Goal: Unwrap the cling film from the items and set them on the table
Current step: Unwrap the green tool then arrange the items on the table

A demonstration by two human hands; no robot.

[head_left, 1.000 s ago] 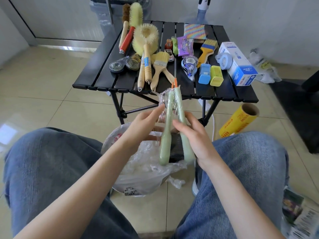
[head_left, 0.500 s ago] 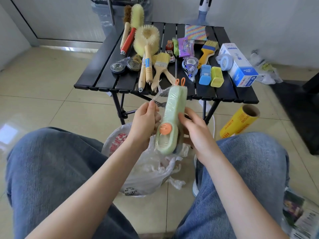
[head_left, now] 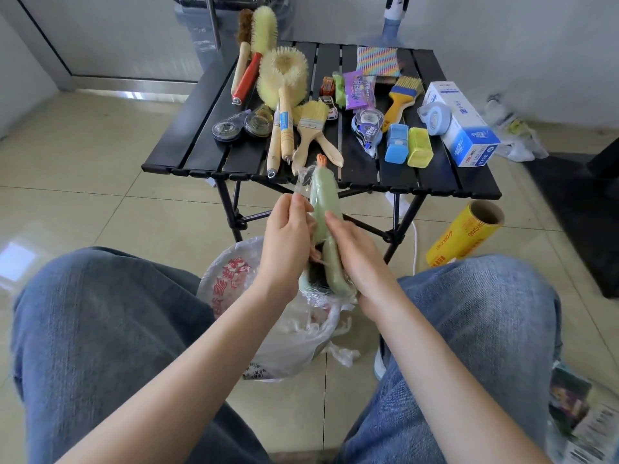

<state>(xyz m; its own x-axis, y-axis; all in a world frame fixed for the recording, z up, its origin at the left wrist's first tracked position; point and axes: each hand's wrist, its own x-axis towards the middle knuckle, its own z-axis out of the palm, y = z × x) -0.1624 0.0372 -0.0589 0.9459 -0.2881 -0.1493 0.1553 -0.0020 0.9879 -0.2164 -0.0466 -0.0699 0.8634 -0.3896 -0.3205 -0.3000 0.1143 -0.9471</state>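
Observation:
A pale green brush [head_left: 323, 199] with an orange tip, still wrapped in cling film [head_left: 303, 177], stands nearly upright between my knees in front of the black slatted table [head_left: 201, 128]. My left hand [head_left: 288, 242] pinches a loose flap of the film at the brush's upper left side. My right hand [head_left: 360, 259] holds the brush's handle from the right. The lower handle is partly hidden by both hands.
The table carries several brushes [head_left: 284, 82], tape dispensers [head_left: 366, 127], small blue and yellow boxes [head_left: 408, 147] and a white-blue carton [head_left: 460, 122]. A plastic bag of crumpled film [head_left: 288, 329] lies on the floor between my legs. A yellow cling film roll [head_left: 465, 237] lies right of the table legs.
The brush has been turned in my hands from face-on to edge-on. My left hand has risen to the film near the brush's top; the right hand has closed on the handle.

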